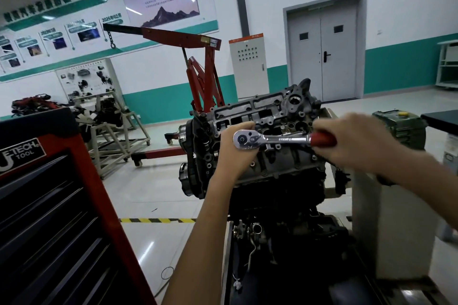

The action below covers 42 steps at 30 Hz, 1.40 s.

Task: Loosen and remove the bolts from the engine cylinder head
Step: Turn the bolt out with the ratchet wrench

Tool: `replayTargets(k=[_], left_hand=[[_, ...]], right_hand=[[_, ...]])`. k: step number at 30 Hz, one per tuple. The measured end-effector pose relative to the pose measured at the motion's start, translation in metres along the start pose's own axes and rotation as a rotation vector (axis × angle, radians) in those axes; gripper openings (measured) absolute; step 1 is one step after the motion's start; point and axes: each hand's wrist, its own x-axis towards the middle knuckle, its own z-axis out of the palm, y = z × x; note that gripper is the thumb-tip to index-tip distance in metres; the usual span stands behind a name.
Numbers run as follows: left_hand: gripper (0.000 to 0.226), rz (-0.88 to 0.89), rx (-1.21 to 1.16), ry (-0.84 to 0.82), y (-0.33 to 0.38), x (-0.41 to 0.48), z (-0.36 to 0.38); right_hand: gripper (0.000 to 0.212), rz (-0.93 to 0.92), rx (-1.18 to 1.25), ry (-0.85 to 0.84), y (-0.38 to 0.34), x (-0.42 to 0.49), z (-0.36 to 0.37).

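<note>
- Ratchet wrench (285, 138) lies level across the top of the cylinder head (267, 109), chrome head pointing left and red handle right.
- Right hand (359, 142) grips the red handle, fingers wrapped fully round it.
- Left hand (233, 153) is directly under and behind the chrome head, back of hand to camera. Its fingers curl up round the drive end.
- The socket and any bolt under the wrench head are hidden by the left hand.
- The cylinder head sits on top of the engine, tilted, with open ports and holes facing up.
- Red tool cabinet (49, 193) stands close on the left.
- Red engine hoist (198, 62) is behind the engine.
- Grey electrical cabinet (247, 67) and double door (322, 52) are at the back wall.
- Green container with yellow cap (399, 129) is just beyond the right hand.
- Hazard tape (158, 220) is on the floor.
</note>
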Motion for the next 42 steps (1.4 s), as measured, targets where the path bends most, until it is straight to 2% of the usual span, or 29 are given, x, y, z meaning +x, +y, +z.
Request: replayTargets(k=[3,6,7,9,11,13,15,18,20,22,24,26,28,31,33,35,38,40,42], left_hand=[[0.029,-0.023,-0.022,0.058,-0.003,-0.001,0.004],[0.038,-0.1,-0.092,0.206,-0.011,-0.005,0.007],[0.044,-0.104,-0.097,0.22,-0.012,-0.004,0.01],[0.048,-0.129,-0.11,0.218,-0.01,-0.001,0.016],[0.05,-0.119,-0.089,0.195,-0.008,0.0,0.02],[0.05,-0.09,-0.057,0.157,-0.008,-0.002,0.018],[0.043,-0.051,-0.047,0.08,-0.011,-0.004,0.009],[0.034,-0.017,-0.043,0.005,-0.009,-0.004,-0.003],[0.025,-0.003,-0.034,-0.015,-0.005,-0.002,-0.002],[0.017,-0.002,-0.024,0.001,-0.003,-0.004,0.002],[0.025,-0.043,-0.056,0.078,-0.005,-0.006,0.006],[0.032,-0.09,-0.109,0.163,-0.009,-0.007,0.007],[0.034,-0.066,-0.097,0.143,-0.011,-0.007,0.009],[0.037,-0.036,-0.07,0.117,-0.009,-0.007,0.013],[0.039,-0.024,-0.067,0.109,-0.008,-0.007,0.012],[0.037,-0.026,-0.031,0.077,-0.009,-0.007,0.008],[0.036,-0.019,-0.026,0.029,-0.006,-0.005,-0.001],[0.032,0.007,-0.023,-0.002,-0.003,-0.002,-0.004],[0.032,0.008,0.011,-0.012,0.0,0.001,-0.005]], right_hand=[[0.019,0.036,-0.077,0.048,-0.003,0.005,-0.009],[0.013,0.192,0.063,-0.024,-0.038,-0.027,0.032],[0.017,0.262,0.211,-0.057,-0.056,-0.035,0.047],[0.025,0.375,0.701,-0.149,-0.094,-0.044,0.072],[0.024,0.406,1.152,-0.252,-0.12,-0.043,0.087],[0.021,0.4,1.319,-0.326,-0.118,-0.04,0.087],[0.023,0.37,1.174,-0.302,-0.093,-0.037,0.074],[0.016,0.196,0.551,-0.246,-0.039,-0.019,0.032],[0.022,0.066,0.142,-0.195,-0.017,0.002,0.001],[0.022,0.049,-0.063,-0.071,-0.01,0.014,-0.015],[0.02,0.086,-0.085,-0.032,-0.018,0.008,-0.007],[0.017,0.172,0.0,-0.031,-0.037,-0.014,0.026],[0.022,0.294,0.29,-0.086,-0.071,-0.036,0.059],[0.031,0.366,0.955,-0.148,-0.124,-0.049,0.09],[0.032,0.347,1.087,-0.16,-0.135,-0.048,0.094],[0.029,0.338,0.929,-0.16,-0.113,-0.045,0.088],[0.015,0.229,0.46,-0.228,-0.057,-0.033,0.055],[0.015,0.087,0.136,-0.152,-0.027,-0.013,0.024],[0.018,0.011,-0.036,-0.005,-0.012,0.006,-0.004]])
